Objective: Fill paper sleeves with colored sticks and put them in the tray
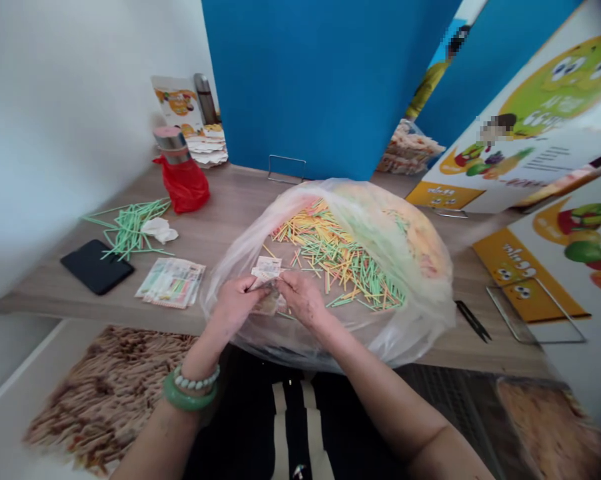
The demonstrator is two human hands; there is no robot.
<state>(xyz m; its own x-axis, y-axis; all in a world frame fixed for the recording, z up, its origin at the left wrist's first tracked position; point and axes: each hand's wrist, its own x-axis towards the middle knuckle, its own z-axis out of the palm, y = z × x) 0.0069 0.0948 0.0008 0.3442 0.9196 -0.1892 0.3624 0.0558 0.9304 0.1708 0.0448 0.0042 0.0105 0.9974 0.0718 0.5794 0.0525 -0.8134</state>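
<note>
Both hands meet at the near left of a large clear plastic bag (425, 267), which lies with its mouth toward me. My left hand (234, 303) pinches one side of a small printed packet (267, 272). On its other side, my right hand (300, 297) has its fingers closed on the packet's edge. The fingers partly cover the packet, so its contents are hard to make out. Just beyond my hands, many short thin sticks (340, 253) in green, yellow and pink lie loose in the bag. Left of the bag, a stack of similar packets (173, 283) lies flat.
At the left are a black phone-like slab (96, 265), long green sticks (135, 223), a crumpled white tissue (160, 230) and a jar in a red bag (183, 180). Black tweezers (473, 321) lie right of the bag. Blue partitions (305, 87) and printed boards (500, 153) stand behind.
</note>
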